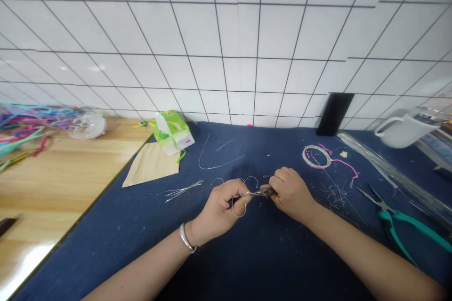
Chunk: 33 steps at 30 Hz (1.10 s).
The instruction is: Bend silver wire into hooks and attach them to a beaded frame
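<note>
wire point(239, 216) pinched by left fingers point(237, 187), right fingers point(281, 175) clenched around half-hidden dark tool point(270, 192), teal pliers point(384, 211), green packet point(173, 130)

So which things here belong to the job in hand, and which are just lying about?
In the job:
- thin wire, between left hand and right hand
- dark tool at the right fingers
- probably cut wires, teal-handled pliers

Apparently just lying about:
- green packet
- beige cloth
- white jug
- black slab
</note>
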{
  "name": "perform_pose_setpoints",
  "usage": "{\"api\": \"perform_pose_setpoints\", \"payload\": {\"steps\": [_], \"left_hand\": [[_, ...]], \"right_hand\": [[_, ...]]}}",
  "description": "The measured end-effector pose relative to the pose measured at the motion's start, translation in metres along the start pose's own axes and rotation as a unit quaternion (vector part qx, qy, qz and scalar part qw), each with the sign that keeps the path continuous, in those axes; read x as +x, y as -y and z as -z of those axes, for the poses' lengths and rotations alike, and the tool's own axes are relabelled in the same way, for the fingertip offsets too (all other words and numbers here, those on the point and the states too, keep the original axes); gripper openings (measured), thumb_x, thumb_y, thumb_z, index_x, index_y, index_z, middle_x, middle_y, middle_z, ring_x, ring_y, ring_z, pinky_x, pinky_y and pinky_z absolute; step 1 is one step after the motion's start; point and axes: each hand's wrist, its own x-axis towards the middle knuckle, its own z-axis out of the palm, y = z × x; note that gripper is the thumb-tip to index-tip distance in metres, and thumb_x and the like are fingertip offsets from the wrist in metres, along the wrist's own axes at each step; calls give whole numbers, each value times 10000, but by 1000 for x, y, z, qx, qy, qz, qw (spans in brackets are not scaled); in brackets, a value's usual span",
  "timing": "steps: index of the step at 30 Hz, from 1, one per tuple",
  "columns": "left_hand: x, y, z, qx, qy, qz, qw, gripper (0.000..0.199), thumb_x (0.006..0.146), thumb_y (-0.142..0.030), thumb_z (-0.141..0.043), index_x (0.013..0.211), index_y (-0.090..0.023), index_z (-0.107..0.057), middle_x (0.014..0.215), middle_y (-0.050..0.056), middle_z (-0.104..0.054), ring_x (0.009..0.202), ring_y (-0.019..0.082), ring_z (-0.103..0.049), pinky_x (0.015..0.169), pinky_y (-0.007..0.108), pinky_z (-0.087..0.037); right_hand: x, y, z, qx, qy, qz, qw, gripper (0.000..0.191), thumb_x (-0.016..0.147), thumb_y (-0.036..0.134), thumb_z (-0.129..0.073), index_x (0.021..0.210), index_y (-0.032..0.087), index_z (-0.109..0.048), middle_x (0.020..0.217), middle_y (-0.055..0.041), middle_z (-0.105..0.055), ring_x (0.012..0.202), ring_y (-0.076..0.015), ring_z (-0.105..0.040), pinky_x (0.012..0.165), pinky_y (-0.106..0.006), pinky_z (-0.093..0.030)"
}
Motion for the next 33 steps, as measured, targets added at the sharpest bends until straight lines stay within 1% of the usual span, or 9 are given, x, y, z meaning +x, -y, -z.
{"api": "perform_pose_setpoints", "payload": {"steps": [5, 9, 13, 17, 19, 22, 26, 29, 33], "left_hand": [[0, 4, -1, -8, 1, 18, 1000, 154, 833, -199, -483, 686, -157, -492, 624, -10, -490, 583, 101, -434, 593, 240, -353], [0, 10, -2, -95, 20, 76, 992, 130, 840, -236, -488, 743, -149, -498, 615, -23, -480, 525, 82, -436, 541, 222, -350], [1, 13, -4, -244, 51, 159, 955, 148, 848, -260, -493, 759, -142, -502, 556, -41, -470, 468, 66, -424, 484, 198, -323], [4, 12, -5, -354, 52, 219, 908, 178, 845, -266, -508, 725, -135, -507, 522, -46, -454, 422, 51, -388, 452, 190, -299], [5, 11, -4, -393, 48, 230, 889, 171, 839, -259, -520, 726, -131, -514, 544, -38, -467, 419, 47, -381, 453, 195, -314], [6, 11, -3, -427, 42, 232, 873, 149, 835, -242, -529, 744, -124, -532, 583, -25, -486, 425, 45, -388, 458, 201, -326], [6, 11, -2, -467, 46, 237, 851, 119, 824, -222, -545, 764, -119, -541, 648, -12, -503, 436, 38, -407, 438, 188, -287], [5, 11, -2, -471, 50, 235, 849, 120, 822, -222, -547, 760, -120, -539, 656, -11, -505, 442, 39, -414, 441, 190, -292], [5, 11, -2, -433, 49, 222, 872, 142, 831, -240, -540, 749, -125, -538, 582, -29, -481, 438, 44, -394, 458, 195, -309]], "right_hand": [[-1, -1, -2, 12, 16, -1, 1000, 251, 839, 267, -476, 611, 163, -490, 634, -23, -460, 645, -137, -371, 627, -277, -279], [-2, -2, -3, 14, 41, -19, 999, 198, 821, 260, -491, 653, 161, -521, 669, -35, -482, 675, -148, -395, 646, -281, -291], [0, -1, -2, 34, 66, -46, 996, 104, 769, 258, -556, 733, 161, -550, 743, -51, -504, 760, -175, -424, 690, -297, -301], [1, -2, -1, 56, 82, -64, 993, 93, 767, 256, -559, 756, 165, -549, 770, -51, -509, 780, -179, -431, 706, -304, -306], [0, -3, -2, 63, 84, -67, 992, 79, 752, 240, -571, 761, 166, -548, 775, -49, -512, 785, -181, -434, 709, -305, -308], [-1, -4, -3, 72, 78, -64, 992, 61, 753, 224, -563, 765, 165, -552, 767, -48, -512, 779, -180, -437, 708, -306, -310], [-2, -5, -5, 80, 68, -57, 993, 60, 778, 219, -533, 776, 164, -556, 762, -51, -513, 776, -179, -441, 705, -308, -314], [-2, -5, -5, 83, 71, -57, 992, 53, 777, 210, -531, 772, 162, -553, 765, -50, -513, 776, -177, -442, 707, -310, -318], [-2, -5, -4, 89, 72, -57, 992, 52, 777, 207, -529, 776, 161, -554, 773, -52, -511, 782, -180, -442, 711, -314, -322]]}}
